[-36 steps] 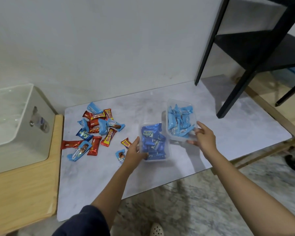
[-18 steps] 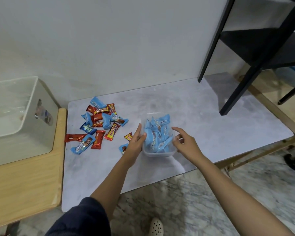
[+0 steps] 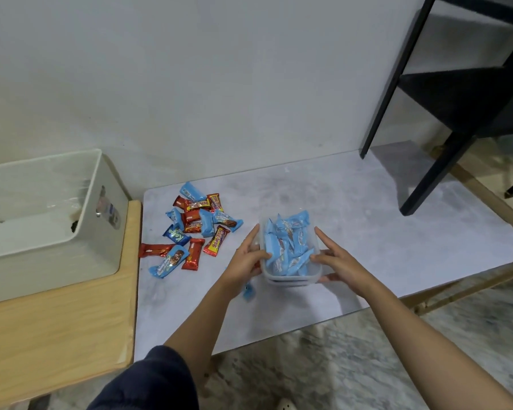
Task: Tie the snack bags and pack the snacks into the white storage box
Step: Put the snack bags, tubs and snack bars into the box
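Observation:
Two clear plastic tubs (image 3: 290, 272) stand stacked on the grey marble-look board; the top one is full of light blue snack packets, and the lower one shows only as a rim beneath. My left hand (image 3: 248, 260) grips the stack's left side and my right hand (image 3: 336, 263) grips its right side. A loose pile of blue, red and yellow snack packets (image 3: 194, 229) lies to the left on the board. The white storage box (image 3: 101, 232) stands open at far left on a wooden surface, with clear plastic inside.
A black metal shelf frame (image 3: 427, 179) has its legs on the board's far right. One small blue packet (image 3: 248, 292) lies under my left wrist. The board's front edge overhangs a marble floor, and a wall runs close behind.
The tub of light blue packets, earlier beside the dark blue one, now sits stacked on top of it. Both hands have closed on the stack's sides.

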